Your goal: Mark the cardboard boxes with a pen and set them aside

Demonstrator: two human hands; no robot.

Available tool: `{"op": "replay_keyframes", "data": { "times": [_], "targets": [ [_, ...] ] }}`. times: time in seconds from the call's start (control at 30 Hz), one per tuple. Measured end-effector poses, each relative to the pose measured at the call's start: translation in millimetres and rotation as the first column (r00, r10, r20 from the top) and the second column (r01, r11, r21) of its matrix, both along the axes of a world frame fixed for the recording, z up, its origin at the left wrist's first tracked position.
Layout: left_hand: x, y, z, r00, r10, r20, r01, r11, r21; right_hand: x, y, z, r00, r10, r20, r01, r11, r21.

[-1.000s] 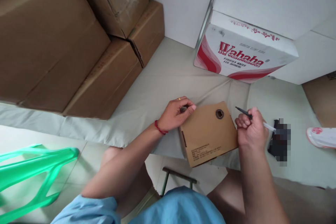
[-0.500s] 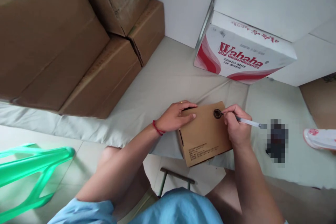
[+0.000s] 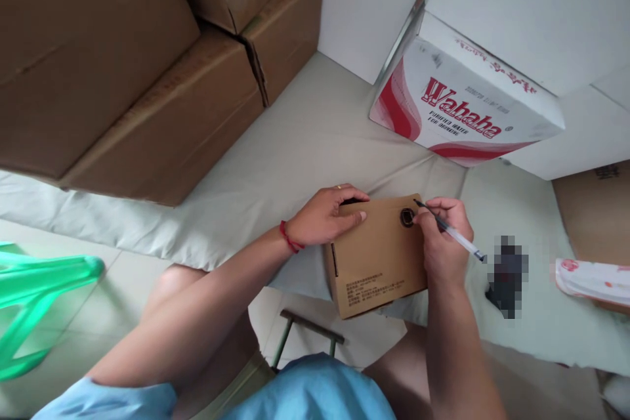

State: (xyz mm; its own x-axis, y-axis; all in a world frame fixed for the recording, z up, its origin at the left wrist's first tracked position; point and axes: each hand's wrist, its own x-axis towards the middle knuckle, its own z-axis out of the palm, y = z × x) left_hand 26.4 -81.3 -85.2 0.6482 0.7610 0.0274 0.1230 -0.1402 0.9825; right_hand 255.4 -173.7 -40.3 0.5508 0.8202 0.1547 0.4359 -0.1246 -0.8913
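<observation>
A small brown cardboard box (image 3: 378,256) lies on the cloth-covered surface, its near edge overhanging the front. Printed lines of text run along its near side, and a dark round mark (image 3: 407,217) sits near the far right corner. My left hand (image 3: 327,215) grips the box at its far left, thumb on top and fingers over the far edge. In my right hand (image 3: 445,236) is a pen (image 3: 457,237) with a clear barrel, pinched between thumb and fingers. The pen's dark tip is close to the far right corner of the box; whether it touches is unclear.
Large brown cartons (image 3: 162,125) are stacked at the left. A white and red water carton (image 3: 457,111) stands at the back right. Right of my right hand lie a blurred dark object (image 3: 509,279) and a white packet (image 3: 590,281). A green plastic stool (image 3: 49,275) stands lower left.
The pen tip has moved from the round mark up and right toward the box's corner, and the pen has tilted more steeply. My left hand keeps its hold. The view has shifted slightly.
</observation>
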Motion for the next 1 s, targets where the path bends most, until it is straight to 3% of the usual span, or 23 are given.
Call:
{"op": "replay_keyframes", "data": {
  "times": [0.27,0.7,1.0],
  "targets": [
    [0.1,-0.3,1.1,1.0,0.005,-0.006,-0.005,1.0,0.004,2.5,-3.1,-1.8,0.998,-0.046,-0.038,0.047,0.998,0.042],
    [1.8,-0.6,1.2,1.0,0.009,0.009,-0.01,1.0,0.02,0.3,-1.3,0.0,0.999,-0.014,0.032,0.016,0.998,-0.059],
    [1.1,-0.4,1.3,1.0,0.01,-0.002,-0.01,1.0,0.029,-0.1,-5.1,2.6,0.991,0.088,0.098,-0.078,0.991,-0.105]
  ]
}}
